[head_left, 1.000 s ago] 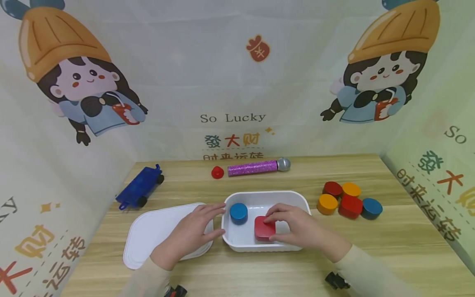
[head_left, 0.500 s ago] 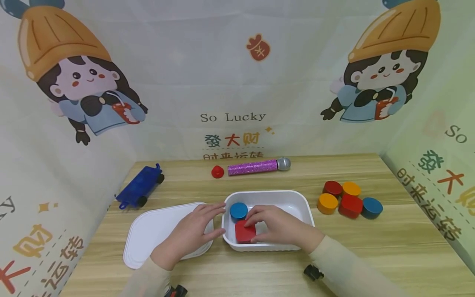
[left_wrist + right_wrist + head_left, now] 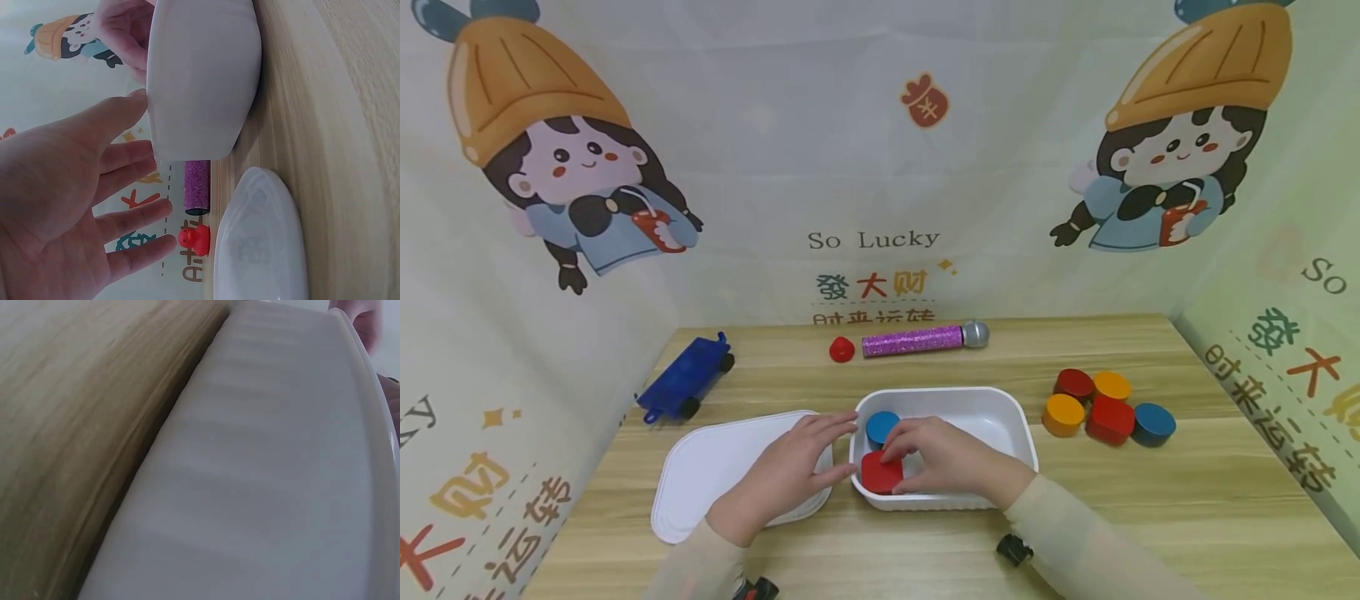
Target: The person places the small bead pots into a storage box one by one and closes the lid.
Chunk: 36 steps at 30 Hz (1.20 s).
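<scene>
A white plastic box (image 3: 992,417) stands on the table in front of me. Inside it, at the front left corner, lies a red rounded-square block (image 3: 877,473), which my right hand (image 3: 955,458) pinches between thumb and fingers. Behind that block sits a blue round block (image 3: 881,427) in the same box. My left hand (image 3: 784,467) is spread, with its thumb and fingertips at the box's left end. The left wrist view shows these fingers (image 3: 128,150) extended along the box wall (image 3: 200,81). In the right wrist view the box's ribbed side hides most of the right hand.
A white lid (image 3: 718,467) lies left of the box, partly under the left hand. Several round and square blocks (image 3: 1109,419) cluster at the right. Toward the back are a blue toy cart (image 3: 687,379), a red rubber duck (image 3: 197,240) and a purple toy microphone (image 3: 917,341).
My right hand has moved left inside the box with the red block, from the middle to the front left corner. My left hand has stayed at the box's left end.
</scene>
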Motion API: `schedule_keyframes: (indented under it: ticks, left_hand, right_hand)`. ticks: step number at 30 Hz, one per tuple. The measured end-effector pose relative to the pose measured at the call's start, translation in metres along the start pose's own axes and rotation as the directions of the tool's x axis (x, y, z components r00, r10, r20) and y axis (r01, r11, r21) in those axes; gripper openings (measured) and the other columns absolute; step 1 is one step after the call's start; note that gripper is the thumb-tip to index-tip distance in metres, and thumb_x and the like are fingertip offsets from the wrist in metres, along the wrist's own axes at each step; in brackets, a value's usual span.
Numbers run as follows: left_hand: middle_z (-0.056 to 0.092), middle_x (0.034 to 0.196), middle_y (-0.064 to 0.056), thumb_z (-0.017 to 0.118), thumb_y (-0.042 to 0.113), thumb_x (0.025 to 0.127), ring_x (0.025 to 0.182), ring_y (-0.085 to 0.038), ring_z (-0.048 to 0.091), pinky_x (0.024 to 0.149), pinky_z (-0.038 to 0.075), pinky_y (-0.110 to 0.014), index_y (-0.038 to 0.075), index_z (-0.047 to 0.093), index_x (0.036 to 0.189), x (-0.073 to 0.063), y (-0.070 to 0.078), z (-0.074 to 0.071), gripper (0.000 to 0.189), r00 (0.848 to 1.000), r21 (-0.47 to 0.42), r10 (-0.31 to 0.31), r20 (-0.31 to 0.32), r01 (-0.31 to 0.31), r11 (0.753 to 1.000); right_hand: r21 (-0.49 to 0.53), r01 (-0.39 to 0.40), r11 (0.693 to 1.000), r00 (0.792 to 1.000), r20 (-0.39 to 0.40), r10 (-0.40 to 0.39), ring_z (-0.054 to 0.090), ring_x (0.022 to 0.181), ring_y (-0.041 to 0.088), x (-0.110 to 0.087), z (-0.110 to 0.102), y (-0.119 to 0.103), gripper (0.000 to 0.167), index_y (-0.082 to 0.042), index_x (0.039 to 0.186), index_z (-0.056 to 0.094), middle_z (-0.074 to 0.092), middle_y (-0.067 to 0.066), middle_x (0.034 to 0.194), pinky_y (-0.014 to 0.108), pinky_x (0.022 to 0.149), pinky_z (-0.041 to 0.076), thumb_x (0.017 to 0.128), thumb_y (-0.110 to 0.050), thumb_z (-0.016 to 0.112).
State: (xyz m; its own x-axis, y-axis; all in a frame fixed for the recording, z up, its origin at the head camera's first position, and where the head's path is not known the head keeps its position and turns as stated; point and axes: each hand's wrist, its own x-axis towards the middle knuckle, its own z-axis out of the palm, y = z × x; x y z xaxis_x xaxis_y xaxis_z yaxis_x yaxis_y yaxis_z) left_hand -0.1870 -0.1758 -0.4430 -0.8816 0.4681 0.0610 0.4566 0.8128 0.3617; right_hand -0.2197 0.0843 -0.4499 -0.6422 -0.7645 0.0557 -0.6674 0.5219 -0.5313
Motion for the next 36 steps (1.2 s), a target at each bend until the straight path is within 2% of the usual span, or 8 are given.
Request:
schedule_keyframes:
  ticks: [6, 11, 15, 18, 25, 27, 32, 36]
  left_hand:
    - [0.053, 0.156, 0.000, 0.073, 0.044, 0.095, 0.140, -0.027, 0.051, 0.113, 0.049, -0.052, 0.017, 0.060, 0.146, 0.000, 0.000, 0.001, 0.059, 1.000, 0.005, 0.003, -0.005, -0.003, 1.000]
    - [0.054, 0.156, 0.000, 0.073, 0.044, 0.095, 0.140, -0.026, 0.052, 0.113, 0.049, -0.052, 0.017, 0.061, 0.145, 0.001, -0.001, 0.002, 0.058, 1.000, 0.003, 0.001, -0.015, -0.001, 1.000]
    - [0.053, 0.156, 0.001, 0.073, 0.044, 0.095, 0.140, -0.026, 0.051, 0.113, 0.049, -0.051, 0.018, 0.060, 0.146, 0.001, -0.001, 0.004, 0.059, 1.000, -0.001, -0.013, -0.003, 0.013, 1.000]
    - [0.053, 0.156, 0.001, 0.074, 0.044, 0.095, 0.140, -0.026, 0.051, 0.113, 0.049, -0.051, 0.017, 0.060, 0.146, 0.001, 0.000, 0.004, 0.059, 1.000, -0.001, -0.016, 0.000, 0.016, 1.000]
    - [0.054, 0.155, -0.001, 0.073, 0.042, 0.096, 0.137, -0.027, 0.053, 0.111, 0.050, -0.051, 0.014, 0.061, 0.145, 0.001, -0.001, 0.003, 0.058, 0.999, 0.020, 0.025, -0.030, -0.025, 0.999]
    - [0.054, 0.155, -0.002, 0.073, 0.042, 0.096, 0.137, -0.027, 0.054, 0.111, 0.051, -0.051, 0.013, 0.061, 0.144, 0.001, -0.002, 0.002, 0.058, 0.999, 0.029, 0.037, -0.036, -0.036, 0.999]
    - [0.054, 0.155, -0.002, 0.072, 0.043, 0.096, 0.138, -0.027, 0.053, 0.112, 0.050, -0.050, 0.013, 0.061, 0.144, 0.000, -0.003, 0.003, 0.058, 0.999, 0.035, 0.034, -0.033, -0.033, 0.999]
    - [0.054, 0.156, -0.002, 0.073, 0.043, 0.095, 0.139, -0.027, 0.052, 0.113, 0.050, -0.050, 0.013, 0.061, 0.145, 0.000, -0.002, 0.005, 0.059, 0.999, 0.018, 0.021, -0.025, -0.021, 1.000]
  right_hand:
    - [-0.003, -0.027, 1.000, 0.999, 0.027, 0.027, 0.066, 0.107, 0.007, 0.000, -0.004, -0.002, 0.039, -0.019, 0.118, 0.078, 0.071, -0.006, 0.121, 0.022, 0.097, 0.057, 0.083, -0.033, 0.088]
    - [0.011, -0.025, 1.000, 1.000, 0.008, 0.025, 0.067, 0.103, 0.013, -0.007, -0.015, -0.001, 0.036, -0.019, 0.117, 0.077, 0.072, -0.006, 0.117, 0.028, 0.094, 0.060, 0.084, -0.032, 0.087]
    - [-0.028, -0.019, 0.999, 0.998, -0.064, 0.017, 0.068, 0.102, 0.017, -0.023, -0.027, 0.006, 0.029, -0.015, 0.114, 0.077, 0.072, -0.003, 0.115, 0.033, 0.093, 0.060, 0.088, -0.024, 0.084]
    - [-0.059, -0.047, 0.997, 0.992, -0.120, 0.040, 0.068, 0.106, 0.017, -0.039, -0.037, 0.013, 0.024, -0.017, 0.113, 0.077, 0.072, -0.004, 0.116, 0.035, 0.095, 0.060, 0.090, -0.023, 0.082]
    - [-0.027, -0.190, 0.981, 0.961, -0.210, 0.181, 0.068, 0.112, 0.024, -0.076, -0.066, 0.037, 0.026, -0.017, 0.117, 0.076, 0.073, -0.001, 0.119, 0.047, 0.098, 0.060, 0.091, -0.022, 0.080]
    - [-0.025, -0.218, 0.976, 0.949, -0.237, 0.206, 0.068, 0.113, 0.026, -0.085, -0.075, 0.045, 0.026, -0.016, 0.117, 0.077, 0.074, 0.001, 0.121, 0.047, 0.096, 0.061, 0.091, -0.020, 0.080]
    - [-0.074, -0.244, 0.967, 0.932, -0.294, 0.213, 0.070, 0.108, 0.026, -0.103, -0.089, 0.065, 0.024, -0.015, 0.115, 0.077, 0.074, 0.004, 0.121, 0.044, 0.090, 0.063, 0.091, -0.017, 0.080]
    - [-0.156, -0.245, 0.957, 0.937, -0.291, 0.193, 0.070, 0.108, 0.028, -0.117, -0.093, 0.082, 0.020, -0.012, 0.112, 0.077, 0.074, 0.006, 0.118, 0.047, 0.092, 0.062, 0.092, -0.013, 0.078]
